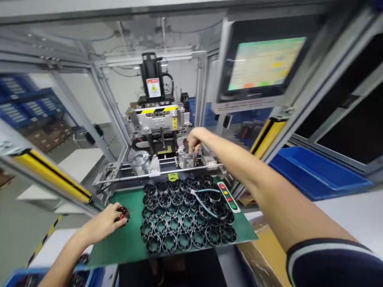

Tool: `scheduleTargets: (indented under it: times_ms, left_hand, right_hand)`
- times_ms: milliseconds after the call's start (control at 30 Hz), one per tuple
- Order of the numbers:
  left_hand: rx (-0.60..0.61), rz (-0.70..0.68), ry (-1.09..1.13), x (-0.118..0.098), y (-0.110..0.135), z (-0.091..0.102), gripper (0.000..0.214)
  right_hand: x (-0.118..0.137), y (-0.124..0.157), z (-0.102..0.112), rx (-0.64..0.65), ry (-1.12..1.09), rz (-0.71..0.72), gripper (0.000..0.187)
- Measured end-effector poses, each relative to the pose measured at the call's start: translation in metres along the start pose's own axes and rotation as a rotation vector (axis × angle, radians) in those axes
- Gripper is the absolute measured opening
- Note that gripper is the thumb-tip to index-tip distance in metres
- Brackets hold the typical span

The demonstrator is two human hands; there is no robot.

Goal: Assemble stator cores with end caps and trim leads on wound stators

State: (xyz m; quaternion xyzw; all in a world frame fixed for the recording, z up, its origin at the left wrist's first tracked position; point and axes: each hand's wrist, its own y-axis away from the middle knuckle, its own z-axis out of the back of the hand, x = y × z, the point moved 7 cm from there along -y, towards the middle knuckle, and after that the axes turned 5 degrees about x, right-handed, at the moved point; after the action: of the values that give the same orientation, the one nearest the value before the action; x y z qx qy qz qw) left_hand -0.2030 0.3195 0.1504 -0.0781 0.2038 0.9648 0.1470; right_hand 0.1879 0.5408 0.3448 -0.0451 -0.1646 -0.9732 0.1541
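Observation:
At the left edge of the green mat (131, 195), my left hand (103, 224) has its fingers closed round a small black stator (122, 215) with copper-coloured windings. My right hand (195, 139) reaches into the machine with fingers bent down over the right metal cup-shaped fixture (188, 160). A small dark, reddish bit shows beside those fingers, but what they grip is hidden. Several rows of black-and-grey rings (183, 240) cover the mat between my arms. A pale blue tube or strap (206, 206) lies across the rings on the right.
A second metal fixture (140, 161) stands on the left of the rail (167, 173). Behind it rises the press (158, 119). A button strip (228, 197) lies at the mat's right. Yellow bars (54, 175) flank the opening, and a screen (266, 63) hangs upper right.

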Motion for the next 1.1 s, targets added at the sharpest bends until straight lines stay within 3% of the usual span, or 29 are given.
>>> scheduleTargets:
  times_ms: [67,100,200,267,433,533,600,667,733,867,1000,1100]
  left_hand:
    - [0.013,0.078,0.027,0.013,0.023,-0.039,0.049]
    - [0.007,0.112,0.035,0.019,0.033,-0.054,0.046]
    - [-0.026,0.181,0.038,0.026,0.047,-0.085,0.037]
    - [-0.057,0.203,0.031,0.023,0.046,-0.098,0.033]
    - [-0.2,0.251,-0.011,0.011,0.04,-0.105,0.031]
    - [-0.329,0.276,-0.031,0.007,0.052,-0.101,0.029]
    - [-0.429,0.272,-0.026,0.003,0.068,-0.099,0.027]
    - [-0.535,0.251,-0.003,-0.005,0.089,-0.103,0.031]
    - [-0.633,0.228,0.039,-0.018,0.11,-0.113,0.036]
    - [-0.748,0.169,0.153,-0.057,0.136,-0.142,0.033]
    - [-0.747,0.06,0.234,-0.099,0.118,-0.154,0.036]
    - [-0.701,-0.021,0.26,-0.113,0.087,-0.152,0.036]
  right_hand:
    - [0.008,0.002,0.006,0.1,0.028,-0.005,0.042]
    - [0.017,0.003,0.005,0.142,0.053,0.009,0.057]
    - [0.066,0.008,-0.017,0.205,0.113,0.134,0.05]
    - [0.118,0.016,-0.053,0.229,0.154,0.273,0.04]
    - [0.257,0.032,-0.169,0.248,0.296,0.579,0.044]
    - [0.309,0.024,-0.216,0.235,0.357,0.618,0.044]
    - [0.324,0.016,-0.232,0.214,0.354,0.629,0.044]
    - [0.322,0.013,-0.239,0.178,0.317,0.64,0.044]
    - [0.304,0.019,-0.243,0.124,0.255,0.654,0.044]
    - [0.232,0.072,-0.256,-0.002,0.088,0.69,0.043]
    - [0.153,0.144,-0.289,-0.09,-0.019,0.645,0.034]
    - [0.127,0.175,-0.324,-0.116,-0.073,0.604,0.027]
